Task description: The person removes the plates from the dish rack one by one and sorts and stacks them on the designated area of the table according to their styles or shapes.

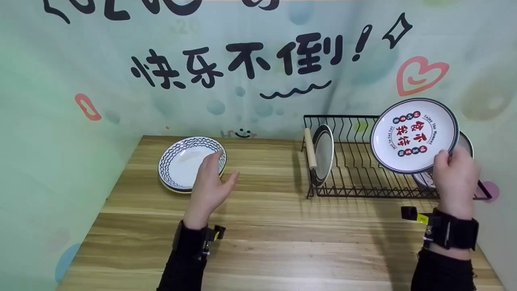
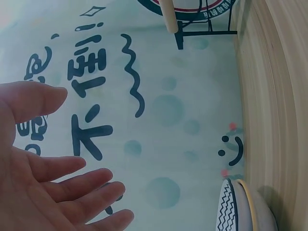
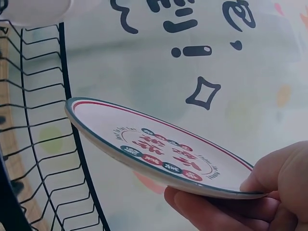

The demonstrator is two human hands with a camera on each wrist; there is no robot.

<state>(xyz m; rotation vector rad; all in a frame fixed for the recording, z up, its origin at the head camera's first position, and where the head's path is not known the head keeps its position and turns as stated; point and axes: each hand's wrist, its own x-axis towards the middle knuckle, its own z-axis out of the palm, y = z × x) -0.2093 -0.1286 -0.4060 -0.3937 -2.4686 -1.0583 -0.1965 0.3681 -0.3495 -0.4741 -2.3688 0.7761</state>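
While the right hand (image 1: 455, 178) pinches a plate (image 1: 414, 135) by its rim above the rack (image 1: 355, 169), the left hand (image 1: 210, 182), fingers relaxed and loosely spread, hovers beside stacked plates (image 1: 181, 163).

Both arms wear long black sleeves that reach to the wrists. The left hand (image 1: 210, 184) is bare, and a small black device is strapped at its wrist, with a yellow tab poking out at the side. The right hand (image 1: 456, 180) is bare too, above a broad black wrist strap. A black boxy unit with a yellow label juts from that strap toward the other arm.
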